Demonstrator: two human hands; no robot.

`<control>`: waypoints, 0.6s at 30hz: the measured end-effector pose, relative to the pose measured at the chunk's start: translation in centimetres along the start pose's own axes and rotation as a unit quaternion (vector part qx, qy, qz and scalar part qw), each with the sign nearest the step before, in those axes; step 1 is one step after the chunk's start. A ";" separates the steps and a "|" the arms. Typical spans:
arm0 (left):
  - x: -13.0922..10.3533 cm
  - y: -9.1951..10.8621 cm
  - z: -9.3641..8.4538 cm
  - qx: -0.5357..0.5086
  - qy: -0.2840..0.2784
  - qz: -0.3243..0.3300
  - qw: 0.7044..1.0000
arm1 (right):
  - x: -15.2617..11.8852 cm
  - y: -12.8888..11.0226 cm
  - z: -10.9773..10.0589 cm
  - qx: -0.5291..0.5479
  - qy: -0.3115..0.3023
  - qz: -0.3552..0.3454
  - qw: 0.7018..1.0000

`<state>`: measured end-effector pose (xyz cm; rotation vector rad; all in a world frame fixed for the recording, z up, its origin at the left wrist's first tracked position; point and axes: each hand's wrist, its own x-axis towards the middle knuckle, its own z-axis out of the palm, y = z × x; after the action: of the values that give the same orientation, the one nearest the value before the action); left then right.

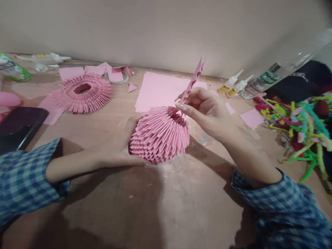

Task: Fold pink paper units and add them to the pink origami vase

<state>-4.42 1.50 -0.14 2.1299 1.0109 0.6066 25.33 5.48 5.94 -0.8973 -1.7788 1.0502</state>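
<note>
My left hand (121, 141) is wrapped round the left side and underside of a round pink body of folded paper pieces (160, 138), tilted over the table. Pinched between thumb and fingers of my right hand (204, 107) is a slim pink strip of stacked folded paper (192, 81), pointing up. Its lower end is beside the opening at the top of the round body; whether it touches the body I cannot tell. A flat pink ring of folded paper (98, 95) lies at the left. Behind the hands are pink paper sheets (153, 88).
Two small glue bottles (228, 84) and a large clear plastic bottle (275, 76) stand back right. Colourful pipe cleaners (303, 128) are heaped at the right by a dark cap (308, 81). A dark phone (20, 126) lies left. A wall (160, 34) rises behind the table.
</note>
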 end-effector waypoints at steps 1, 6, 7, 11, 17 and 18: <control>0.0 0.0 0.0 -0.005 0.002 0.001 1.000 | 0.0 -0.1 0.0 0.000 0.001 0.008 1.000; 0.1 0.1 0.0 -0.022 0.007 0.009 1.000 | -0.5 -0.4 0.2 0.000 0.028 0.018 0.999; 0.1 0.1 0.0 -0.023 0.007 0.009 1.000 | -0.6 -0.5 0.2 -0.001 0.031 0.020 0.999; -0.1 0.1 0.0 -0.023 0.006 0.002 1.000 | -0.8 -0.4 0.4 0.002 0.044 0.022 0.999; -0.2 0.3 0.3 -0.025 0.007 -0.029 0.999 | -1.0 -0.6 0.6 -0.004 0.051 0.023 0.998; -0.2 0.3 0.3 -0.025 0.006 -0.034 0.999 | -1.0 -0.6 0.5 -0.006 0.049 0.024 0.998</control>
<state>-4.16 1.10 -0.12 2.0413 1.0593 0.6064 25.12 4.19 6.03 -0.9867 -1.6916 1.0094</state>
